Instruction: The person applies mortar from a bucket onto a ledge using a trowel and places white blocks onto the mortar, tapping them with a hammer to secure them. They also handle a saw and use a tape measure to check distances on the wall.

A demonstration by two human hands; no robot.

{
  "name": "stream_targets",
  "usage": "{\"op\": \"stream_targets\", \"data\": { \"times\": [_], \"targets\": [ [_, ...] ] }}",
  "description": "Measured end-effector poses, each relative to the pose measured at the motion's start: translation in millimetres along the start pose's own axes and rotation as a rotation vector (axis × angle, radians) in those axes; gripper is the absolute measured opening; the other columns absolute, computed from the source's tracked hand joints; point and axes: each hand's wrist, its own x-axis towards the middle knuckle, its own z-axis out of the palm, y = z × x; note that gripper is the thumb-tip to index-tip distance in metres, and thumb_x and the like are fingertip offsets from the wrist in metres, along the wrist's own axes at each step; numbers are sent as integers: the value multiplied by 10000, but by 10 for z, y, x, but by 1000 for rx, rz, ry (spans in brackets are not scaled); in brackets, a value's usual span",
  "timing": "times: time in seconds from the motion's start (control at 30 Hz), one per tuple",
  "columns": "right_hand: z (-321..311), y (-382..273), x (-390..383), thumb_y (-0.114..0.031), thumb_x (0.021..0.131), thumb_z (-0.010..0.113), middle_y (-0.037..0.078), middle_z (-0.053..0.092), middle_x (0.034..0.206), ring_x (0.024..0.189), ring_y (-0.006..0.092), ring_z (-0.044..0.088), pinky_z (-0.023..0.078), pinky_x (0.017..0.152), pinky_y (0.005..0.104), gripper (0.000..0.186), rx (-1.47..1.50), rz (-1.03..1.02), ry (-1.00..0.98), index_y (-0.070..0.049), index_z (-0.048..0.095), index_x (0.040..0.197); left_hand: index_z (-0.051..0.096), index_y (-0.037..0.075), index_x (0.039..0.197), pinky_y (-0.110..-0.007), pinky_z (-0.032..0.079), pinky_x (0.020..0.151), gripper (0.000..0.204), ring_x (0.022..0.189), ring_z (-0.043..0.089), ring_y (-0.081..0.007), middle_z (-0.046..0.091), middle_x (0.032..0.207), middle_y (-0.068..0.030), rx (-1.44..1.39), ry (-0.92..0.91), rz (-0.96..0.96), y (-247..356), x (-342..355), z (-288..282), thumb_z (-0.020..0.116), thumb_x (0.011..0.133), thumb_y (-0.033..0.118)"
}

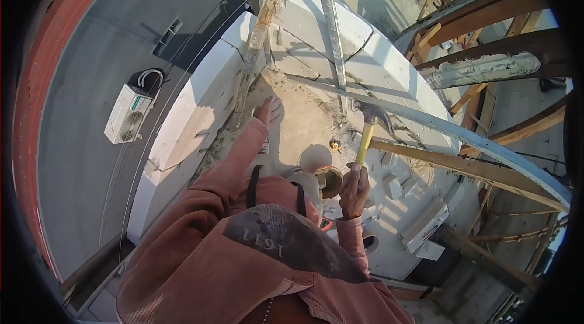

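Observation:
My right hand (354, 191) is wrapped round the yellow handle of a claw hammer (365, 141). The hammer points away from me, its dark metal head at the far end. Farther left, my left hand (269, 111) reaches forward over the dusty concrete floor, fingers stretched out and nothing seen in them. The low white block wall (193, 118) and an upright timber (258, 35) are nearest to it. A small yellow and black tape measure (334, 144) lies on the floor between my hands. Near my right wrist stands a round bucket (329, 180), partly hidden by my clothing.
Metal bars (329, 20) rise beyond the corner, and a long one (486, 144) crosses to the right. Block offcuts (392, 186) and a plank (474, 169) lie at right. Outside the left wall, an air-conditioner unit (129, 114) hangs on a grey wall (79, 111).

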Motion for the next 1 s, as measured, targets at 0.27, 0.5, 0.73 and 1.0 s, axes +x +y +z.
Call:
{"op": "stream_targets", "data": {
  "times": [0.27, 0.5, 0.73, 1.0],
  "targets": [
    [271, -1975, 1970, -453, 1056, 473, -60, 367, 640, 565, 47, 326, 265, 504, 236, 464, -163, -464, 99, -6, 586, 1005, 280, 140, 1555, -451, 153, 1207, 859, 1531, 124, -263, 172, 1658, -82, -123, -169, 251, 1294, 443, 1140, 638, 872, 518],
    [875, -2512, 3362, -462, 1061, 446, 84, 472, 668, 606, 171, 451, 378, 565, 337, 475, -327, -695, -108, -11, 518, 926, 61, 207, 1615, -479, 16, 1203, 888, 1553, -31, -217, 9, 1695, 0, -540, 65, 199, 1606, 1301, 1591, 457, 907, 567],
    [1152, -2178, 3732, -343, 1051, 456, 323, 648, 833, 865, 533, 618, 482, 729, 592, 332, -1133, -730, -623, -30, 547, 1114, 147, 208, 1603, -512, 35, 1193, 803, 1534, 102, -211, 92, 1687, -8, -608, 273, 90, 1575, 1891, 1527, 295, 930, 621],
    [1057, -2123, 3839, -317, 1047, 494, 270, 613, 681, 686, 498, 609, 453, 595, 551, 333, -785, -744, -592, -4, 505, 934, 515, 214, 1391, -469, 307, 966, 678, 1216, 455, -186, 542, 1404, 32, -503, 424, 11, 1275, 2436, 1486, 282, 931, 654]
  ]
}}
